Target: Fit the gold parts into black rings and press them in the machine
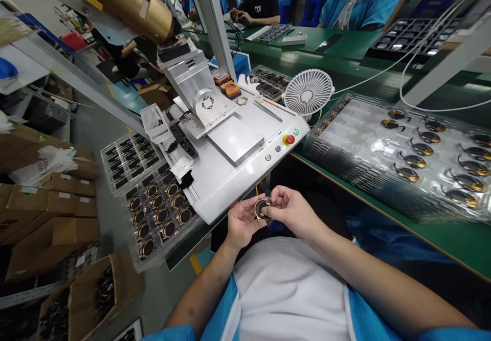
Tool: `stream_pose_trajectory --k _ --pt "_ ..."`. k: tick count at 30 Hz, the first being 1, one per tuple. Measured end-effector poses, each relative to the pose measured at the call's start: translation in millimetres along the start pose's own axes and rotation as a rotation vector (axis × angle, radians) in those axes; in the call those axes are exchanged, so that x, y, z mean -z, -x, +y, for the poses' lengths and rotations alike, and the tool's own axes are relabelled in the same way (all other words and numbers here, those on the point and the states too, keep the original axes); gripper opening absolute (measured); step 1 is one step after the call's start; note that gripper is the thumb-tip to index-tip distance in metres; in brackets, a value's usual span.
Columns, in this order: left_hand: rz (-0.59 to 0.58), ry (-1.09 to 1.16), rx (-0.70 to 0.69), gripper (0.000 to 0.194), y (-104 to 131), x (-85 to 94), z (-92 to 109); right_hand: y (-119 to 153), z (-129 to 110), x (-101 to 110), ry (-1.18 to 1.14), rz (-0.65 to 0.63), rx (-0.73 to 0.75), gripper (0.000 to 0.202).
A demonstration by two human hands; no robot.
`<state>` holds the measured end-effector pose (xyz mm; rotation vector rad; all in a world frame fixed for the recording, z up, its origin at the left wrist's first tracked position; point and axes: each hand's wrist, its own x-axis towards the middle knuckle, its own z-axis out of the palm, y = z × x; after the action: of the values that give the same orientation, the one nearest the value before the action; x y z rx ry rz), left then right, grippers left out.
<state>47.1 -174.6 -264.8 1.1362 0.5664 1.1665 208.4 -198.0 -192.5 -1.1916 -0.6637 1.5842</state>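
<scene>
Close in front of my body, both hands hold one round watch case [263, 208] with a gold-coloured rim and a dark centre. My left hand [243, 222] grips its left edge between thumb and fingers. From the other side, my right hand [291, 212] closes on it, the thumb lying over its face. Just beyond the hands is the front edge of a white machine [245, 177] with a red stop button [290, 139]. Left of it, a clear tray [140, 264] carries several similar round cases.
Stacked clear trays [345, 177] with gold-and-black round parts and flex cables lie on the green bench at right. A small white fan [309, 93] stands behind the machine. Tweezers [267, 111] rest on the machine. Cardboard boxes [76, 228] fill the left floor. Co-workers sit across the bench.
</scene>
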Motion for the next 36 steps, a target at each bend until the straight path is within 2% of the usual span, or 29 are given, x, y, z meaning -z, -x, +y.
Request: stream_pose_trajectory --k 6,20,25,29,32,36 --pt "0.039 -0.030 -0.037 0.053 0.4 -1.2 2.7 1.3 -1.9 -6.4 0.117 0.008 0.105 0.035" --pt "0.119 -0.081 0.001 0.057 4.9 4.4 -5.2 0.4 1.3 -8.3 0.097 -0.019 0.084 0.034" --pt "0.152 -0.079 -0.037 0.055 5.8 3.2 -8.6 -5.1 1.4 -3.7 -0.007 -0.047 -0.015 0.046" --pt "0.177 -0.098 -0.041 0.054 5.7 1.4 -8.3 -9.8 0.2 6.2 0.114 -0.106 -0.129 0.051" --pt "0.165 -0.136 -0.030 0.052 4.3 -0.4 -5.7 -11.9 1.3 11.2 0.142 -0.157 -0.140 0.052" --pt "0.125 -0.170 -0.071 0.049 1.5 0.3 -1.3 -15.6 6.1 11.6 0.019 -0.177 -0.162 0.058"
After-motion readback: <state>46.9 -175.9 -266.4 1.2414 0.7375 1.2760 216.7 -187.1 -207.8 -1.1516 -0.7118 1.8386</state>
